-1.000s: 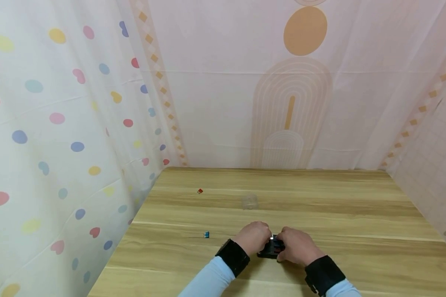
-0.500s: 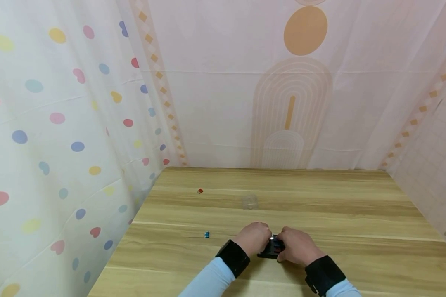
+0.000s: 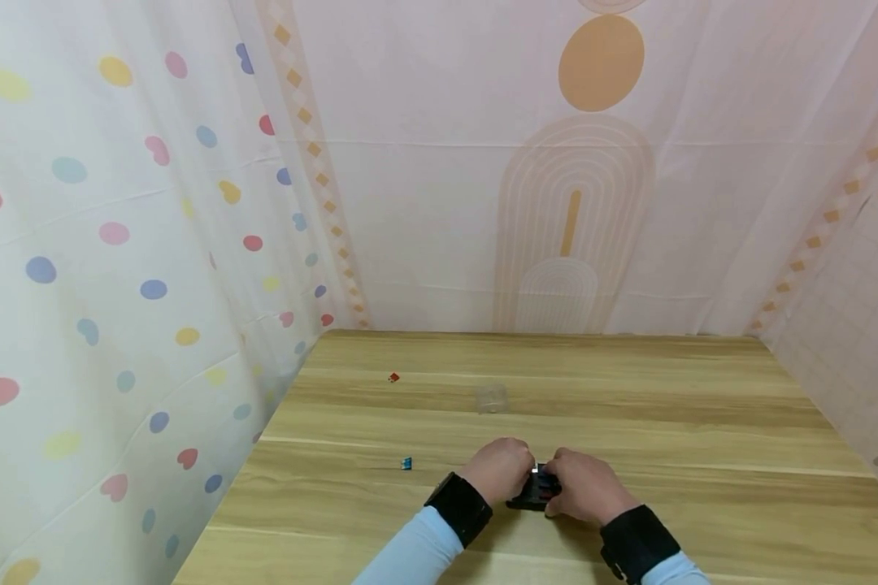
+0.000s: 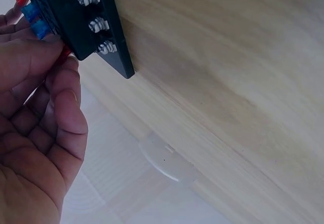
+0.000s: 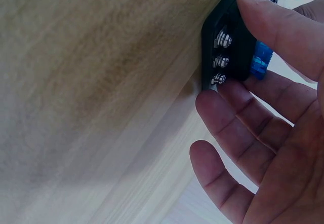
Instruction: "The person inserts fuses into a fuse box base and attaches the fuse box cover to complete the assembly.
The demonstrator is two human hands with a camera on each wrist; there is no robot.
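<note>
A black fuse block (image 3: 536,494) rests on the wooden table between both hands. Silver screw terminals (image 4: 98,25) line its side, and red and blue blade fuses (image 4: 39,29) stand in its top. My left hand (image 3: 499,470) is at the block's left, thumb and fingertip pinching a red blade fuse (image 4: 64,56) at the end of the row; its lower part is hidden. My right hand (image 3: 588,485) grips the block from the right, thumb on the near side and fingers at the far side. A blue fuse (image 5: 261,59) shows beside it in the right wrist view.
A small blue fuse-like piece (image 3: 406,463) lies left of the hands. Farther back are a small red piece (image 3: 393,377) and a clear plastic cover (image 3: 492,398). Patterned curtains (image 3: 439,203) hang behind and beside the table (image 3: 666,382).
</note>
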